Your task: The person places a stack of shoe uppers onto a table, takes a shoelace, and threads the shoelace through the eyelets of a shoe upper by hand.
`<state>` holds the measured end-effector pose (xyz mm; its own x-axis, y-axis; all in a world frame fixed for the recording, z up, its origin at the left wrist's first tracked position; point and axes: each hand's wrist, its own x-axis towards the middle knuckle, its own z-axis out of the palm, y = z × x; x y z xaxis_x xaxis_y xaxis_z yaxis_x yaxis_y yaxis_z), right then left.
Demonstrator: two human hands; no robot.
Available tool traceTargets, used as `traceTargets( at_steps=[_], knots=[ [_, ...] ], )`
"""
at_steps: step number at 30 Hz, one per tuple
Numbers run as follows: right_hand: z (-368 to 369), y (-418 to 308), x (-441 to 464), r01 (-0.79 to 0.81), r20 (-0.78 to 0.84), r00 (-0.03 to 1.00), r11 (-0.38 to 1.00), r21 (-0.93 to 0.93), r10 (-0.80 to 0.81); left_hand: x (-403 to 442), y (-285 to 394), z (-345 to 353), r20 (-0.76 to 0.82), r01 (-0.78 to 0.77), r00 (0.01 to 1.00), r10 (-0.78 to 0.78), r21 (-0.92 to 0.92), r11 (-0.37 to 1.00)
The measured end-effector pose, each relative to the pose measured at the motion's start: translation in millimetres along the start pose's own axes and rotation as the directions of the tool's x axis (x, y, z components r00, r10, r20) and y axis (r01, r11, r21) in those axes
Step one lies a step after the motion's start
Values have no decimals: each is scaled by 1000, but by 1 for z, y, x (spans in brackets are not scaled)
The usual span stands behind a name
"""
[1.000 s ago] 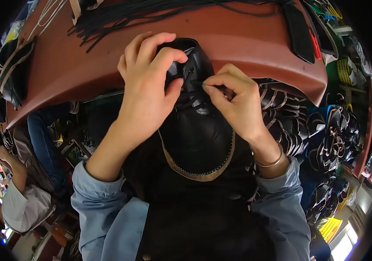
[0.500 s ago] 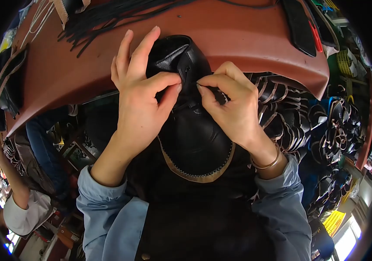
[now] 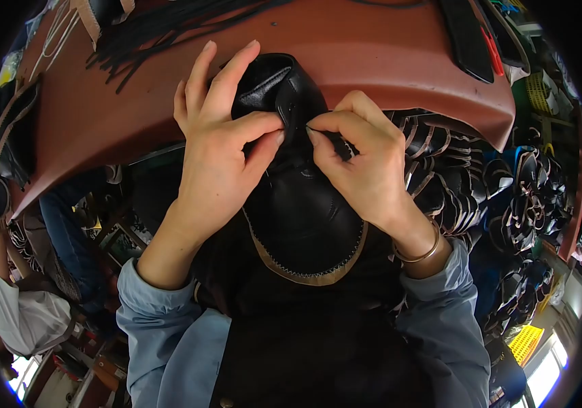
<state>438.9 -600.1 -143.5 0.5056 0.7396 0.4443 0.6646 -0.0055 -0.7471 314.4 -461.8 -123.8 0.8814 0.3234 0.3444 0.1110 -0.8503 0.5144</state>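
A black leather shoe upper [image 3: 304,224] lies in front of me, its zigzag-stitched toe edge with tan lining towards my body and its heel part against the table edge. My left hand [image 3: 226,146] is closed in a pinch, thumb and index finger on the eyelet flap [image 3: 287,102]; its other fingers point up. Opposite it, my right hand [image 3: 359,153] pinches a tiny dark end at its fingertips, which looks like a black shoelace [image 3: 309,127]. Most of that lace is hidden against the black leather.
A brown-covered table [image 3: 386,61] spans the far side, with a bundle of black laces [image 3: 162,34] on it and a black piece with red-handled tool [image 3: 491,51] at right. Stacked shoe uppers [image 3: 440,177] fill the right. A co-worker's white sleeve [image 3: 29,316] shows at left.
Both hands keep nearly the same pinches, with only a slight shift of the upper and fingertips. At left, the co-worker's arm and sleeve have moved.
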Motion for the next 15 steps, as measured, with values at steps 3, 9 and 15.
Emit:
traceTargets(
  at_steps=[3,9,15],
  knots=[
    [2,2,2,8,11,1000,1000,14,-8,2,2,0,13,-1,1000,1,13,1000],
    [6,9,3,17,54,998,999,29,-18,5,7,3,7,-13,1000,12,93,996],
    [1,13,6,0,143,990,998,57,-8,9,14,6,-16,-6,1000,9,195,981]
  ],
)
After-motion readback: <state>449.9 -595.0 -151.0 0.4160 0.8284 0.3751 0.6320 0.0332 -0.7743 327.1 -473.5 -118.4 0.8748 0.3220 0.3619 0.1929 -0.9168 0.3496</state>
